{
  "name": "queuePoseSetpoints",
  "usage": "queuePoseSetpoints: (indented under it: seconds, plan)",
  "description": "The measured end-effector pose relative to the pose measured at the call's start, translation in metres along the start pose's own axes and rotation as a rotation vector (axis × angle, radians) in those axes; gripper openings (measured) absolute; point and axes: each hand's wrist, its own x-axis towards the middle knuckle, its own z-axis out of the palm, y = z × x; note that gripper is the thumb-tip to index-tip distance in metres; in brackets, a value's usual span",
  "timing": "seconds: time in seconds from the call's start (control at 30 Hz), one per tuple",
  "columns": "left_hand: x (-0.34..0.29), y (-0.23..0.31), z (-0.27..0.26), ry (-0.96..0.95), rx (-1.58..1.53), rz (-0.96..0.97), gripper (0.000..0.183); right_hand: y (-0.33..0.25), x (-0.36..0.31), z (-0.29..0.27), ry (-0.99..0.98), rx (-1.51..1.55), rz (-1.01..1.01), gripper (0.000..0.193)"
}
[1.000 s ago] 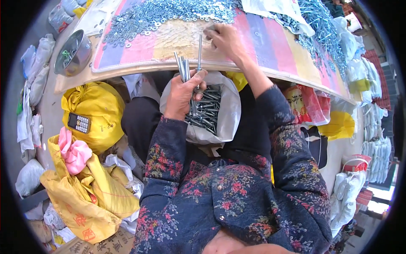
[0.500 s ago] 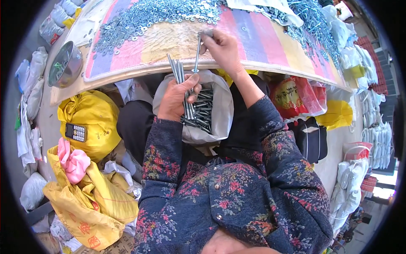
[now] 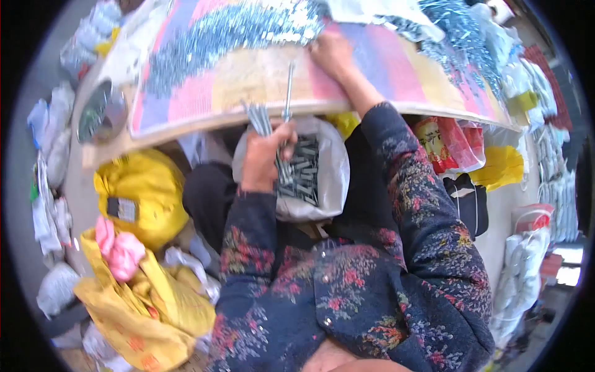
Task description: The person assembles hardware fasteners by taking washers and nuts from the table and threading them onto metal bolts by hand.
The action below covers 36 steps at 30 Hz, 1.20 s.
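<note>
Bottom of frame: dark jacket point(image 3: 347, 279) with floral pattern, sleeves running up to both hands. Lower left, a yellow sack point(image 3: 139, 319) lies slumped, pink cloth point(image 3: 124, 251) at its top; above these, a knotted yellow bundle point(image 3: 155, 192) with a dark keypad phone point(image 3: 123, 209) lying on it. Mid-frame, between the dark-trousered knees, an open white bag point(image 3: 336, 180) holds loose metal bolts point(image 3: 305, 170). Left hand point(image 3: 268, 152) over the bag's left side, closed round a bundle of long bolts point(image 3: 258, 119), shafts leaning up and left; one separate bolt point(image 3: 289, 87) stands nearly upright at the thumb side, a small disc near its lower end. Right of centre, beyond the knees: red bag point(image 3: 441, 146), yellow bag point(image 3: 503, 167), black pouch point(image 3: 469, 204). Table edge crosses above the white bag; on it a striped mat point(image 3: 266, 77), and a metal bowl point(image 3: 116, 115) at upper left. Right hand point(image 3: 333, 54) at upper centre, over the mat, fingertips by the right end of a spread of silvery washers point(image 3: 238, 31), smeared by blur; cannot tell whether it grasps one. Farther, upper right: white plastic sheet point(image 3: 393, 13) and heaped bolts point(image 3: 455, 31), also blurred.
</note>
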Motion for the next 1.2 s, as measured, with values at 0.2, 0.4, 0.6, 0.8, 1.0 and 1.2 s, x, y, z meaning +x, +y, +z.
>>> queuePoseSetpoints:
  seconds: [0.2,0.4,0.6,0.8,1.0,1.2]
  plan:
    - [-0.006,-0.021,-0.03,0.117,0.016,-0.015,0.01,-0.033,-0.057,-0.03,-0.336,0.929,0.138,0.031]
    - [-0.017,-0.013,-0.019,0.002,0.029,0.011,0.013,-0.071,-0.097,-0.07,-0.486,1.291,0.252,0.024]
    - [-0.014,-0.008,-0.031,0.0,-0.022,-0.018,0.012,-0.08,-0.08,-0.066,-0.483,1.415,0.277,0.022]
    - [-0.006,-0.013,-0.031,-0.068,-0.2,-0.078,0.013,-0.065,-0.058,-0.077,-0.673,1.21,0.111,0.024]
    - [-0.003,0.007,-0.033,0.038,-0.13,0.032,0.012,-0.102,-0.1,-0.067,-0.78,0.914,-0.064,0.03]
    - [-0.008,-0.005,-0.027,0.132,-0.162,0.127,0.014,-0.083,-0.114,-0.054,-0.079,0.725,0.187,0.035]
